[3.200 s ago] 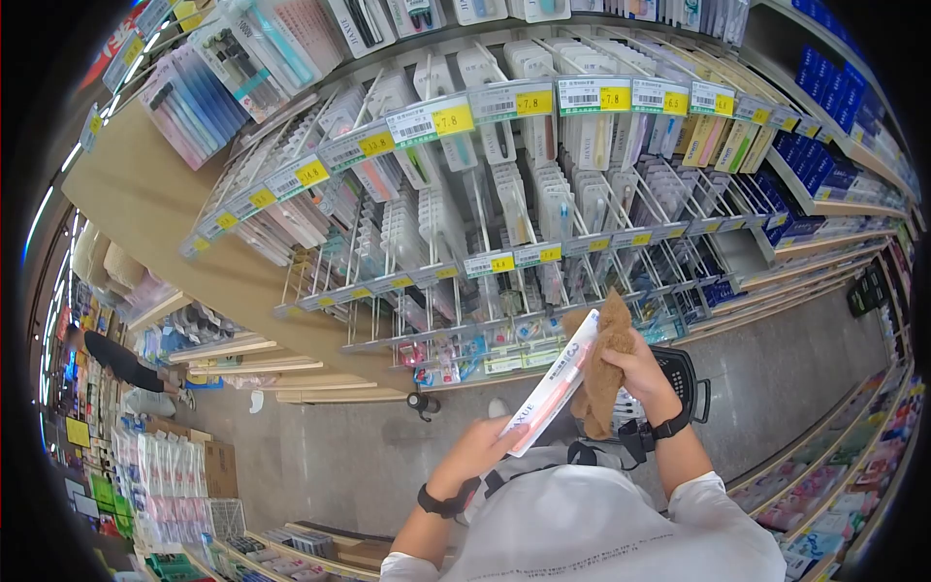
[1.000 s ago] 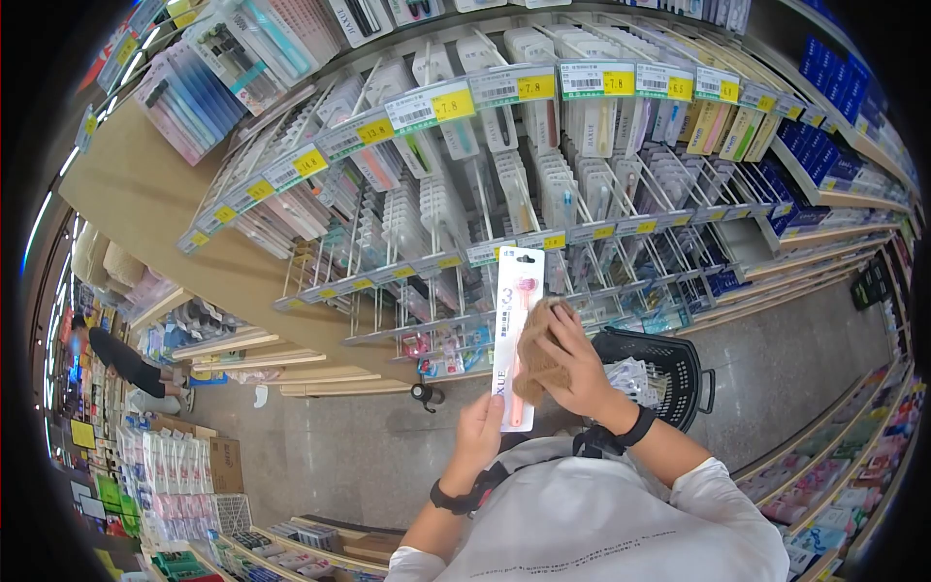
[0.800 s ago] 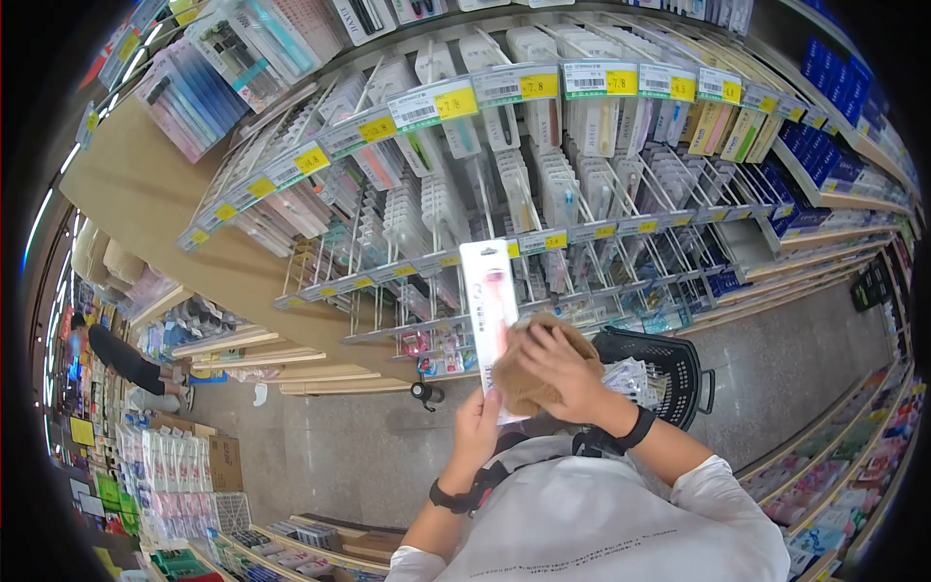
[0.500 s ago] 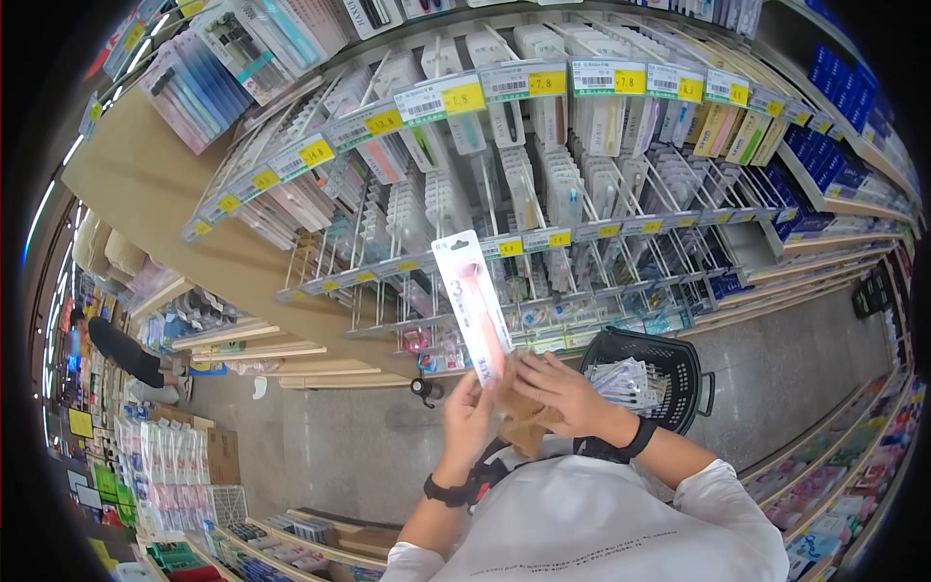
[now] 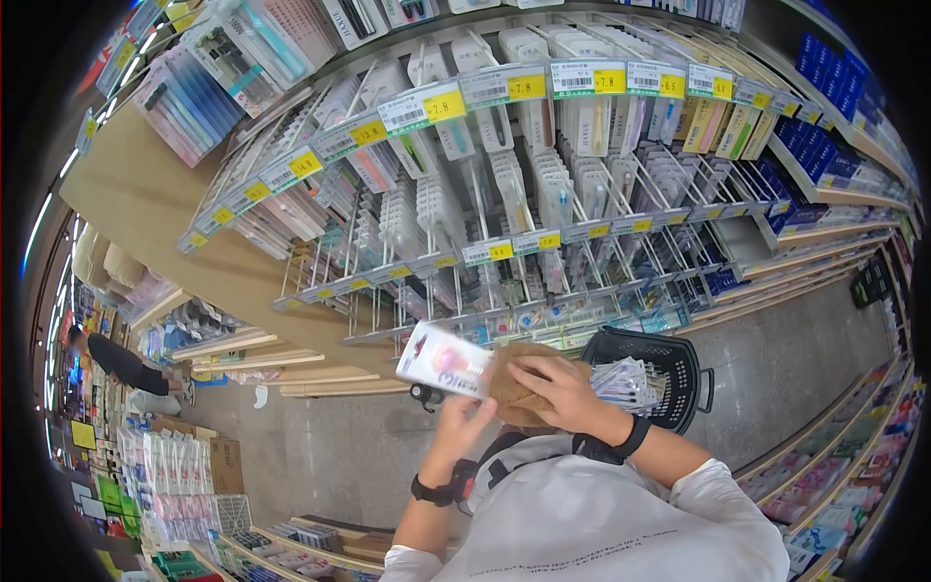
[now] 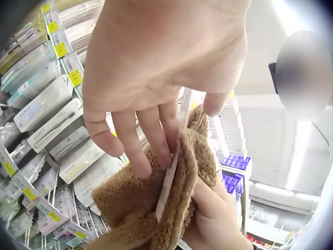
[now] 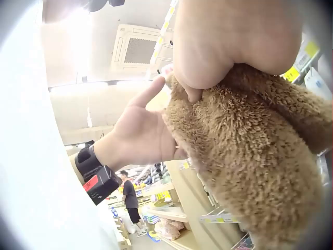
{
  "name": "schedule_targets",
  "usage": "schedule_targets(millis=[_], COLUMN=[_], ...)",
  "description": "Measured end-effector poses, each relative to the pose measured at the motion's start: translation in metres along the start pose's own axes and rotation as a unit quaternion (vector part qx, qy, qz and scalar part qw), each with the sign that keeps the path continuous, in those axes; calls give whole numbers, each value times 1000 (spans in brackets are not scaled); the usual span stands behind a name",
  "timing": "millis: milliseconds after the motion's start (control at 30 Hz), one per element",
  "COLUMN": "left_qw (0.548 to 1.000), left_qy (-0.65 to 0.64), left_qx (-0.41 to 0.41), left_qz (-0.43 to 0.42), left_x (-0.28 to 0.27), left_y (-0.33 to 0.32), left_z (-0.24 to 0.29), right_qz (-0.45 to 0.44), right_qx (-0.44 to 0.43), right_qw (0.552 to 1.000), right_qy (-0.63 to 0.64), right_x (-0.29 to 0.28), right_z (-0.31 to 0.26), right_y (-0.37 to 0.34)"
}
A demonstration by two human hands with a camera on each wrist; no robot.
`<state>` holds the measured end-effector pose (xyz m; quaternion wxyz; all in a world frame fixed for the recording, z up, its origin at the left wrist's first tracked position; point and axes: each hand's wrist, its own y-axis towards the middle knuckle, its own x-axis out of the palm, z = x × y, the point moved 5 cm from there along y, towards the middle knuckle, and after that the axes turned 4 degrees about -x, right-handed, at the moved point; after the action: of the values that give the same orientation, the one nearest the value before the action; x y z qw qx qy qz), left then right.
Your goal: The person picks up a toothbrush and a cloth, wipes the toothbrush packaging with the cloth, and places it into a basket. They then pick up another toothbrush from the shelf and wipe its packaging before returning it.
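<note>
In the head view a brown fluffy cloth (image 5: pixel 519 393) is folded around the lower part of a white toothbrush package (image 5: pixel 444 361), whose hang-hole end points to the left. My right hand (image 5: pixel 574 396) grips the cloth with the package inside. My left hand (image 5: pixel 464 429) lies under the package's near edge, thumb apart from the fingers. The left wrist view shows the left fingers (image 6: pixel 136 140) loosely extended at the package's edge (image 6: pixel 167 190), between layers of cloth (image 6: pixel 125 190). In the right wrist view the cloth (image 7: pixel 244 146) hides most of the package.
Racks of hanging toothbrush packs with price tags (image 5: pixel 596 80) stand ahead. A black basket (image 5: pixel 687 373) holding several packs (image 5: pixel 628 383) is on the floor at right. A dark bottle (image 5: pixel 424 396) stands on the floor. A person (image 5: pixel 116 359) is at far left.
The package has tilted from upright to pointing left and lowered, with the cloth now covering more of it. My left hand has loosened from its lower end.
</note>
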<state>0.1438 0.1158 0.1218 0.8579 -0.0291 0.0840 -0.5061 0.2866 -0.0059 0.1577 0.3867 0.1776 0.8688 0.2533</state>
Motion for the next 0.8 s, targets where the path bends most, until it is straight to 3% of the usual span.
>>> schedule_targets(millis=[33,100,367,467,533,567,633,733,800], left_qw=[1000,987,987,979,973,970,965,959,960], left_qy=[0,36,9,-2,6,-44,-94,-128,-128], left_qx=[0,75,67,87,98,87,76,87,52], left_qz=[0,138,146,186,210,221,232,237,244], left_x=[3,1,-3,-9,-15,-18,-22,-24,-25], left_y=[-1,-4,-11,-15,-16,-15,-14,-13,-14], left_z=[-3,17,21,17,5,-4,-15,-11,-10], right_qz=[-20,-26,3,32,18,17,31,14,7], right_qx=[-37,-50,-49,-24,78,79,170,169,180], right_qw=[998,996,992,998,988,988,960,963,958], right_qy=[-40,-65,-114,-52,133,133,221,209,223], right_x=[0,-2,1,-4,-4,-5,-5,-3,-5], right_z=[-2,-2,11,17,28,28,36,40,39], right_y=[0,1,-7,-12,-15,-15,-18,-22,-20])
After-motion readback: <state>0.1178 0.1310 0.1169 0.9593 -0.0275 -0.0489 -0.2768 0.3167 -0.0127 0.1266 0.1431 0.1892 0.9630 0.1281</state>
